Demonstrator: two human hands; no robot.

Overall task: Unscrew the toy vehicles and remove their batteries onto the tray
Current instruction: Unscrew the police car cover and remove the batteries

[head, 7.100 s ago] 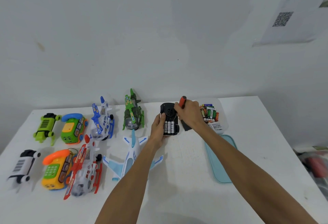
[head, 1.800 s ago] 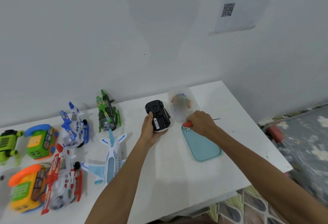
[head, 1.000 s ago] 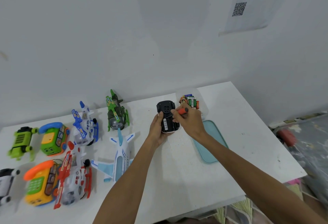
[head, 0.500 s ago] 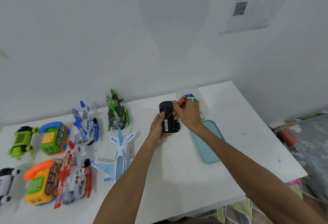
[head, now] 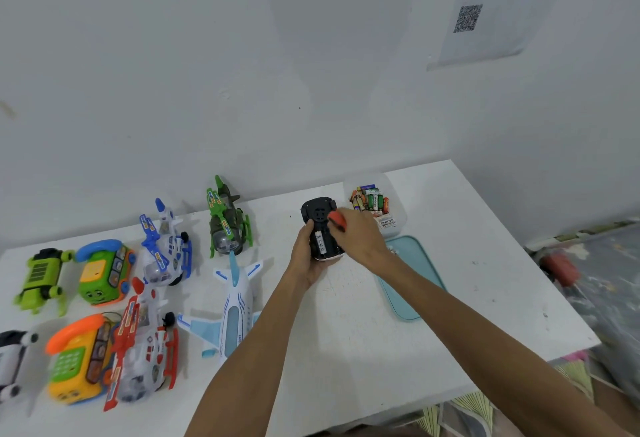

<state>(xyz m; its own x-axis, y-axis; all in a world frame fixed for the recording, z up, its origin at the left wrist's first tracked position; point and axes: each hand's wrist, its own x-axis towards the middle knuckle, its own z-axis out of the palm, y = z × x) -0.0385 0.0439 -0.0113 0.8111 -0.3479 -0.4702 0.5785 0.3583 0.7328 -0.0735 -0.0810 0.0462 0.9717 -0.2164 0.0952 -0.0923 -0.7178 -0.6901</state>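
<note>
Toward the back of the counter (head: 346, 332), the left hand (head: 306, 258) holds the upturned black toy car (head: 320, 225). The right hand (head: 362, 239) grips an orange screwdriver (head: 337, 220) against it. Unscrewing looks underway, and the next move calls for steady turns.

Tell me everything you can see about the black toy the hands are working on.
The black toy vehicle looks like plastic and is turned underside up, a white label on its belly. The left hand grips its near end and left side; the right hand holds an orange-handled screwdriver over it.
</note>
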